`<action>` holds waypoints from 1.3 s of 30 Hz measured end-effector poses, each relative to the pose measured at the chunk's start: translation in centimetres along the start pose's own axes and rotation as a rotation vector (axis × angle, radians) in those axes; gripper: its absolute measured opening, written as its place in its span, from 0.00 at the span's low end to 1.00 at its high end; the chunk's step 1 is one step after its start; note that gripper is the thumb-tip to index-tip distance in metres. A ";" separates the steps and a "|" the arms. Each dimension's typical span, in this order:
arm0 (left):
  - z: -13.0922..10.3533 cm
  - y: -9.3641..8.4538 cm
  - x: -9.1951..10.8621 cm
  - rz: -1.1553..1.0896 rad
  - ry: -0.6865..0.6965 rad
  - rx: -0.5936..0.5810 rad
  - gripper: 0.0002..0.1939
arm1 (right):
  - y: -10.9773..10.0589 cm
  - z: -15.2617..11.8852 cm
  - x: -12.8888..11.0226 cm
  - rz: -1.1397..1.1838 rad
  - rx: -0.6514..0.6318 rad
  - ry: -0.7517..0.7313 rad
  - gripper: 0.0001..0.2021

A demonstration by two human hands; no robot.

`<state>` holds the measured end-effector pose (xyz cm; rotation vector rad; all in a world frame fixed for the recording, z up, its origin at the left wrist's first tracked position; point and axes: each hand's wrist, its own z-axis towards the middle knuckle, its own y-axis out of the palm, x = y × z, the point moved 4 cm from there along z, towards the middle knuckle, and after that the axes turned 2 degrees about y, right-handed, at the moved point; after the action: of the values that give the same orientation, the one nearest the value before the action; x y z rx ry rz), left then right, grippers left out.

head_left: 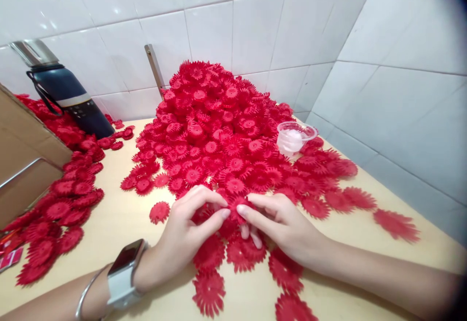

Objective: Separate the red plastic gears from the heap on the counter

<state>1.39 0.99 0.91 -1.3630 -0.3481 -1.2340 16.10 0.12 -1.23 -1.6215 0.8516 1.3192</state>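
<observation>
Between my two hands is a red fringed flower piece (236,205), pinched at its edges and held just over the table. My left hand (197,219), with a watch (126,267) on its wrist, grips the piece's left edge between thumb and forefinger. On the opposite edge, the thumb and forefinger of my right hand (279,219) close, the other fingers curled beneath. A big heap of the same red flower pieces (219,121) rises right behind my hands. Several loose ones (208,292) lie flat below my hands.
A clear plastic cup (294,138) with whitish contents stands at the heap's right side. Leftward are a dark blue bottle (75,97), a cardboard box (27,151) and more red pieces (58,209). White tiled walls (255,24) bound the table (127,214) behind and on the right.
</observation>
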 end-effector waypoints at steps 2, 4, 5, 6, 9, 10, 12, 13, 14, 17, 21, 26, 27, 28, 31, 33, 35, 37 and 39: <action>0.1 0.1 0.1 -0.005 0.007 -0.028 0.04 | 0.0 0.1 0.0 -0.002 0.004 -0.001 0.14; 0.1 0.1 0.1 -0.009 0.012 -0.055 0.06 | -0.1 0.1 -0.1 -0.020 0.011 -0.015 0.16; 0.1 0.2 0.1 -0.009 0.016 -0.072 0.07 | -0.1 0.1 -0.2 -0.044 0.018 -0.031 0.17; 0.1 0.2 0.2 -0.009 0.023 -0.087 0.06 | -0.2 0.1 -0.2 -0.063 0.023 -0.045 0.18; 0.0 0.4 0.3 -0.006 0.052 -0.123 0.04 | -0.1 0.1 -0.3 -0.091 0.015 -0.077 0.20; 0.0 0.4 0.3 -0.005 0.065 -0.128 0.04 | -0.1 0.1 -0.2 -0.082 0.000 -0.081 0.20; 0.0 0.4 0.4 0.000 0.084 -0.126 0.04 | 0.1 0.2 -0.2 -0.041 -0.043 -0.076 0.20; 0.0 0.4 0.4 0.003 0.086 -0.117 0.04 | 0.2 0.2 -0.2 -0.021 -0.066 -0.069 0.19; 0.0 0.3 0.4 0.004 0.080 -0.103 0.04 | 0.3 0.2 -0.2 -0.010 -0.082 -0.061 0.18; 0.1 0.0 0.3 0.001 0.024 -0.041 0.05 | 0.3 0.1 -0.3 -0.029 -0.081 -0.047 0.17; 0.1 -0.2 0.3 -0.012 -0.027 0.009 0.05 | 0.2 0.1 -0.4 -0.017 -0.059 -0.026 0.17; 0.1 -0.4 0.2 -0.050 -0.050 0.035 0.06 | -0.2 0.0 -0.5 0.017 -0.012 -0.022 0.16; 0.1 -0.4 0.1 -0.057 -0.057 0.044 0.06 | -0.3 0.0 -0.4 0.018 0.009 -0.020 0.16; 0.1 -0.5 0.0 -0.064 -0.065 0.044 0.06 | -0.4 0.0 -0.3 0.018 0.024 -0.020 0.16; 0.2 -0.7 -0.5 -0.087 -0.118 0.080 0.07 | -0.9 0.0 0.2 0.089 0.096 -0.015 0.15; 0.3 -1.2 -1.1 -0.105 -0.179 0.189 0.08 | -1.4 0.0 0.6 0.191 0.200 -0.004 0.14; 0.3 -1.3 -1.6 -0.108 -0.212 0.230 0.08 | -1.7 0.0 0.9 0.262 0.276 0.014 0.15; 0.3 -1.2 -1.7 -0.077 -0.178 0.229 0.07 | -1.5 0.1 0.7 0.264 0.249 0.023 0.15; 0.3 -1.2 -1.6 -0.023 -0.138 0.257 0.08 | -1.2 0.1 0.3 0.222 0.193 0.009 0.14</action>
<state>-0.05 2.25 0.35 -1.2265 -0.5998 -1.0752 17.13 0.70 -1.26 -1.4138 1.1550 1.3354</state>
